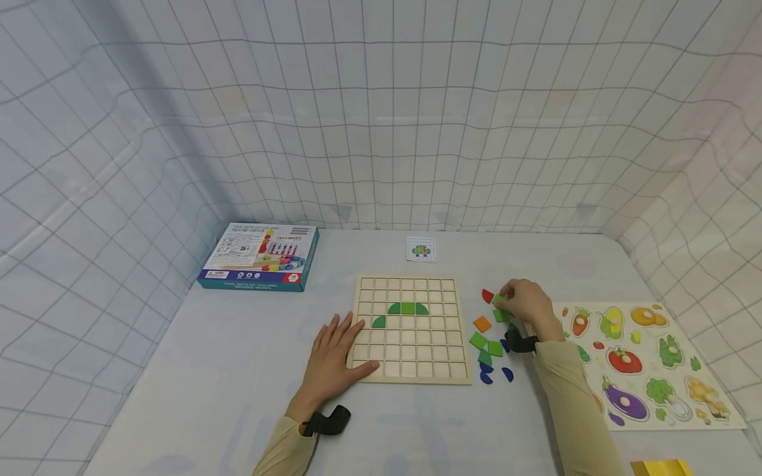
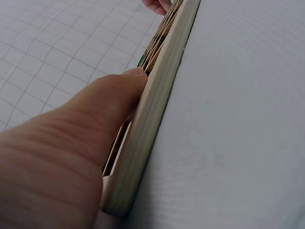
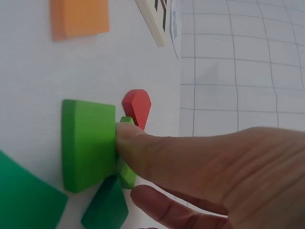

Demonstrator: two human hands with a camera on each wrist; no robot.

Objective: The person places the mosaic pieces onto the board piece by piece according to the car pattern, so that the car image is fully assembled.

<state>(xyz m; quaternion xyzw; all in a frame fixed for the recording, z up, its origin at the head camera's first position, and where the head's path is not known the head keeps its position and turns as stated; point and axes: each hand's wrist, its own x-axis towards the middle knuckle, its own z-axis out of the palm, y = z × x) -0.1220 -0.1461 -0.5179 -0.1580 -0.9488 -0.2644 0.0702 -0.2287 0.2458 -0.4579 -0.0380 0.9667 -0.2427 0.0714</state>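
Observation:
My left hand lies spread at the left edge of a wooden grid board, its thumb over the near rim; the left wrist view shows the thumb along that rim. In the grid sit a green square and several green quarter circles, one of them a quarter-circle piece lower left. To the right of the board, my right hand pinches a light green square block with thumb and fingers. Right beside it are another green square block and a red piece.
Near the right hand lie an orange square, more green pieces and several blue half circles. A picture card is behind the board. At left stands a toy box; at right, a vegetable puzzle board lies under the right forearm's side.

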